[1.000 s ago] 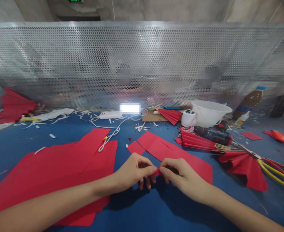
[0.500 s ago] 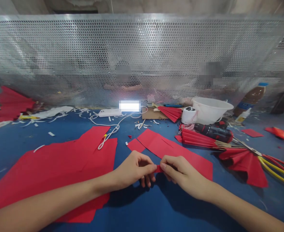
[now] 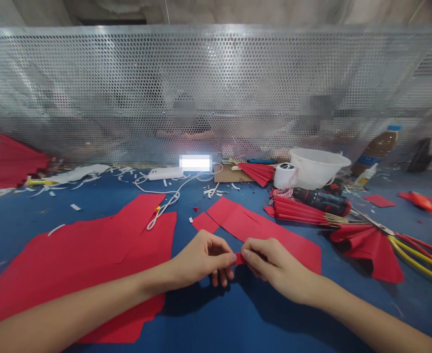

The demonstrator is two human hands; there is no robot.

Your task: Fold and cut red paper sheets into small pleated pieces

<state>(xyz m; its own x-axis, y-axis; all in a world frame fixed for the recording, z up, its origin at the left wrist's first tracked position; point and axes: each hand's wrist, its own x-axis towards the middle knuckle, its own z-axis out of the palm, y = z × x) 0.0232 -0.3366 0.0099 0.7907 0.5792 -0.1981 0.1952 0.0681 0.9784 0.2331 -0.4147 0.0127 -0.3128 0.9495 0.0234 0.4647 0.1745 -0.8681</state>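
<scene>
Between my two hands is a small piece of red paper (image 3: 239, 258), mostly hidden by the fingers. My left hand (image 3: 210, 257) pinches its left end between thumb and forefinger, the other fingers curled below. My right hand (image 3: 270, 262) is closed on the right end, thumb on the near side. Both hands are just above the blue tabletop (image 3: 208, 323). A large red paper sheet (image 3: 90, 255) lies under and beyond my left forearm. Behind my hands lies a creased red paper strip (image 3: 263, 225), with a small red square (image 3: 205, 223) at its left end.
Right side: scissors with yellow handles (image 3: 414, 252), folded red paper fans (image 3: 300, 211), a black power drill (image 3: 322, 201), a white bucket (image 3: 318, 169), a thread spool (image 3: 285, 175) and a bottle (image 3: 375, 152). A white cord (image 3: 175, 196) crosses the left sheet. A perforated metal screen (image 3: 216, 88) stands behind.
The whole view has shifted slightly. Both hands keep their pinch on the small red paper, with hardly any visible movement.
</scene>
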